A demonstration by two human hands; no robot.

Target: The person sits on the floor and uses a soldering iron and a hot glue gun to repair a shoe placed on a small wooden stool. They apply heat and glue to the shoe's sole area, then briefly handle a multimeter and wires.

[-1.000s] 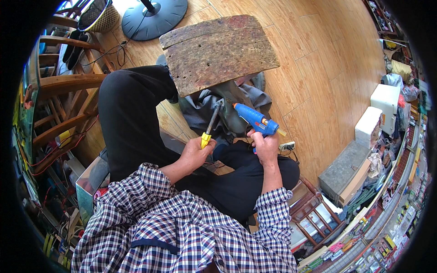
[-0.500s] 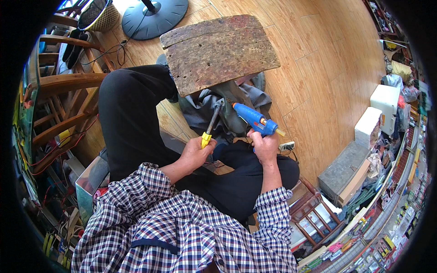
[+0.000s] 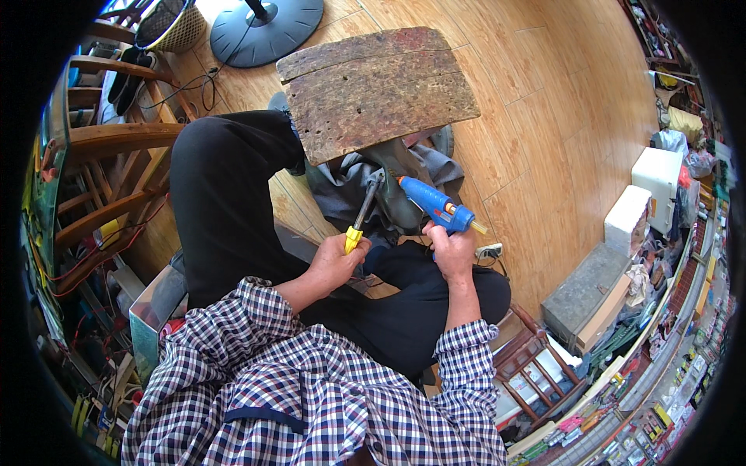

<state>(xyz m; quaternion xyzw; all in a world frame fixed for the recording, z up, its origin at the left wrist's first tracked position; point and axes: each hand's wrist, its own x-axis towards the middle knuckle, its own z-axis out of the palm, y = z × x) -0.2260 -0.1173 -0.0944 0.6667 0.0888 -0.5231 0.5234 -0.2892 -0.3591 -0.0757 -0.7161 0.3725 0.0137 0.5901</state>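
My left hand [image 3: 336, 262] is closed round the yellow handle of what looks like a soldering iron [image 3: 365, 208]. Its metal shaft points up and away, with the broad grey tip against or just over a dark rubber boot [image 3: 398, 203]. I cannot tell whether it touches. A blue glue gun [image 3: 432, 200] is gripped in my right hand [image 3: 452, 252], nozzle up and to the left, close to the boot. A glue stick sticks out of its rear. Grey cloth [image 3: 332, 180] lies bunched round the boot, partly under a worn wooden board [image 3: 381, 93].
A round black stand base [image 3: 268, 35] and a woven basket [image 3: 175, 31] sit at the far left. Wooden chair frames [image 3: 120, 140] crowd the left side. To the right are a grey metal box [image 3: 587, 287], white foam blocks [image 3: 628, 221] and a small wooden chair [image 3: 536, 365].
The view has shifted very slightly. Both hands keep their holds and places.
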